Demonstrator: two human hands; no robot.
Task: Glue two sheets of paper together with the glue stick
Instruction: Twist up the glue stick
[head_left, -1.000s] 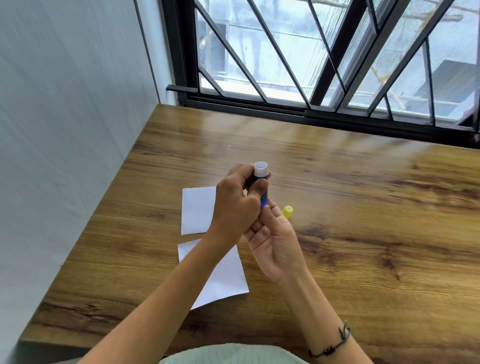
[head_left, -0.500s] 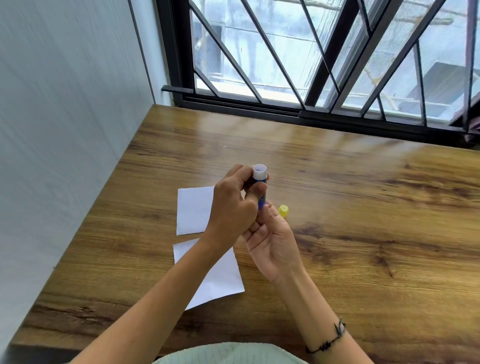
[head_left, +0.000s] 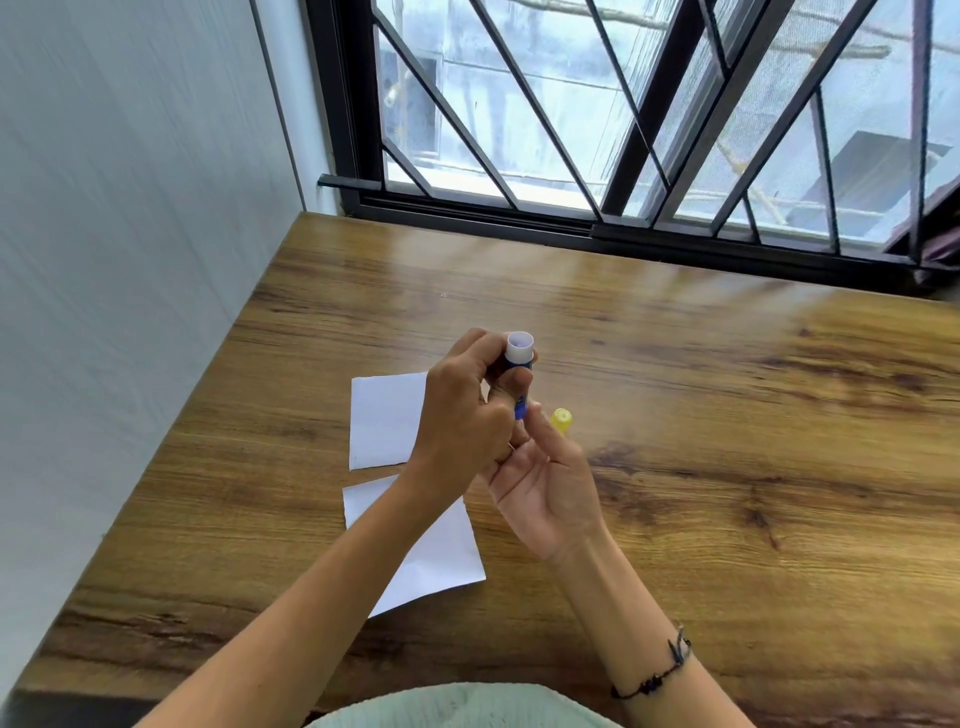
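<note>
Head view looks down on a wooden tabletop (head_left: 727, 467) set against a barred window (head_left: 623, 130) at twelve o'clock and a pale wall (head_left: 130, 260) at nine o'clock. Near the middle, the left hand (head_left: 462, 415) is clenched around the blue body of the glue stick (head_left: 519, 358), held upright above the tabletop with its open white top facing up. The right hand (head_left: 545, 483) sits just beside it at five o'clock, palm up, its fingertips (head_left: 532, 415) touching the lower end of the glue stick; how firmly they pinch it cannot be told. A yellow cap (head_left: 561, 420) lies on the tabletop just past the right hand's fingers, at about four o'clock from the stick. Two white sheets of paper lie flat at the left hand's eight o'clock side: the far sheet (head_left: 387, 421) and the near sheet (head_left: 441, 556), close to each other but apart, the near one partly covered by the left forearm. A dark bracelet (head_left: 660, 670) circles the right wrist.
</note>
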